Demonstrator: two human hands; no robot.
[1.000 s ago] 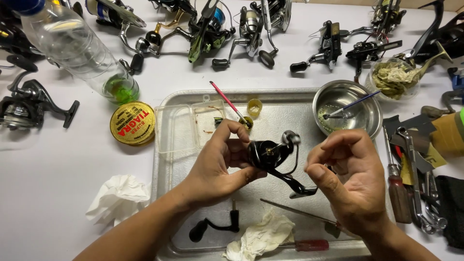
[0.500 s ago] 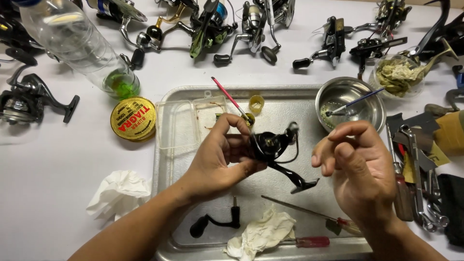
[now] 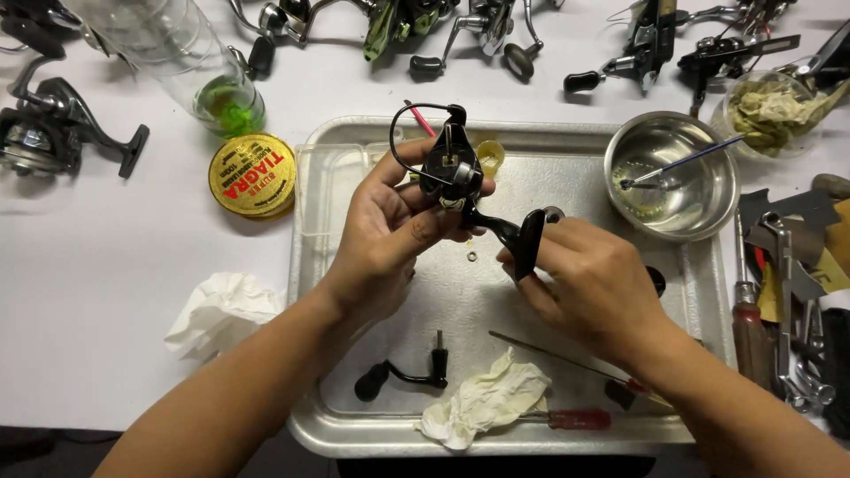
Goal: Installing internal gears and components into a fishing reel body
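L hand point(image 3: 390, 226) gripped the reel point(image 3: 452, 168) upright over the tray point(image 3: 354, 434), fingers wrapped tight; R hand point(image 3: 589, 283) pinched its foot point(image 3: 529, 243), steadying it w/ bail up.

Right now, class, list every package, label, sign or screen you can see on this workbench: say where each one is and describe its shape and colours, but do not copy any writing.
Round tin: flat disc on the white table, left of the metal tray, beside the clear bottle; yellow-gold lid label with red and dark print.
Clear plastic bottle: top left, lying tilted, no label showing, green residue at its end.
No signs or screens in view.
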